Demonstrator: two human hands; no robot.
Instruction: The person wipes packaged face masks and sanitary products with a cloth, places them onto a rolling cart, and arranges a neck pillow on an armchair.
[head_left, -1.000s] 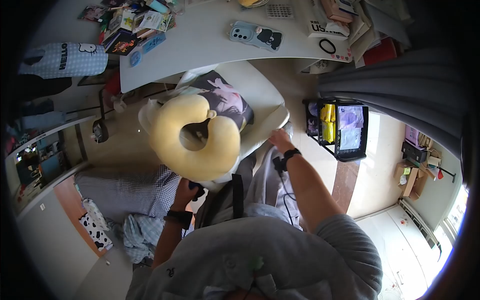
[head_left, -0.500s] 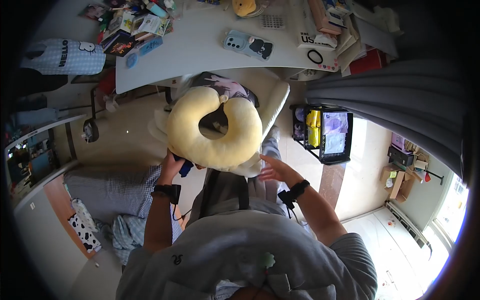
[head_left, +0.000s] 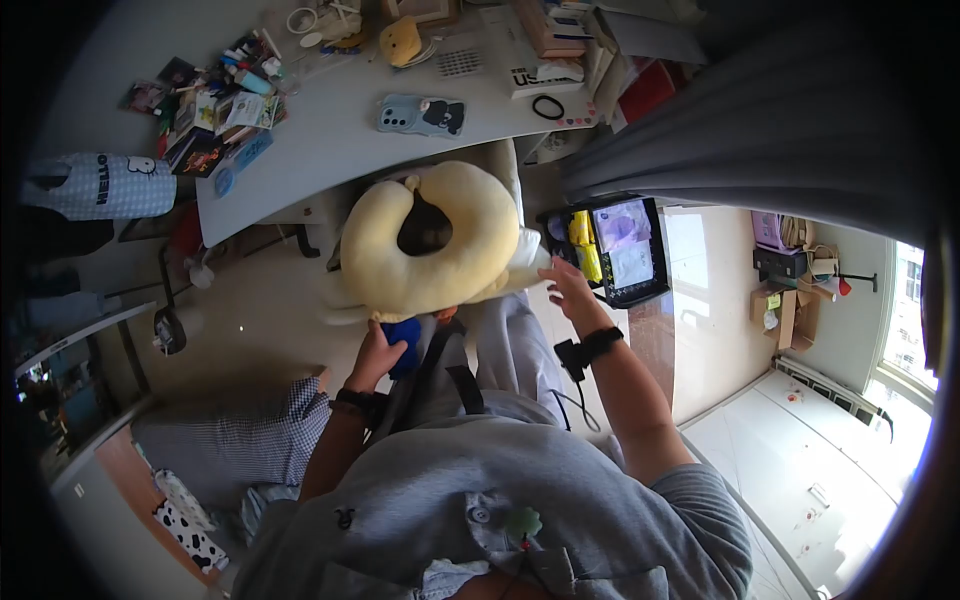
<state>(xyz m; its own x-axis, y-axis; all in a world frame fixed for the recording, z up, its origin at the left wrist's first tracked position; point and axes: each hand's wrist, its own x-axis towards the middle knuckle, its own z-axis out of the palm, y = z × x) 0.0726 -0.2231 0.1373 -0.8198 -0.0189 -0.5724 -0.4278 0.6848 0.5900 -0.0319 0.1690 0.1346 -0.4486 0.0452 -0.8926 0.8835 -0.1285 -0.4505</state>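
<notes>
A pale yellow U-shaped neck pillow [head_left: 435, 270] lies in front of me at the seat of a chair, its opening facing the desk. My left hand [head_left: 374, 358] is at the pillow's near left edge, closed on a soft-looking blue item [head_left: 403, 345] whose kind I cannot make out. Something small and orange-brown [head_left: 446, 314] peeks out from under the pillow. To the right, my right hand [head_left: 570, 290] has its fingers apart, close to a pale cushion-like edge [head_left: 528, 268] beside the pillow; whether it touches is unclear.
Beyond the chair, a white desk [head_left: 320, 150] bears a phone [head_left: 421, 115], a black hair tie [head_left: 548, 107], books and small items. A black cart [head_left: 640, 290] with packets stands on the right near a grey curtain [head_left: 720, 150]. Checked bedding [head_left: 270, 420] lies at lower left.
My view has turned and moved. The dark, pink-patterned thing behind the pillow no longer shows. More of the blue item is visible at my left hand; my right hand stays beside the pillow.
</notes>
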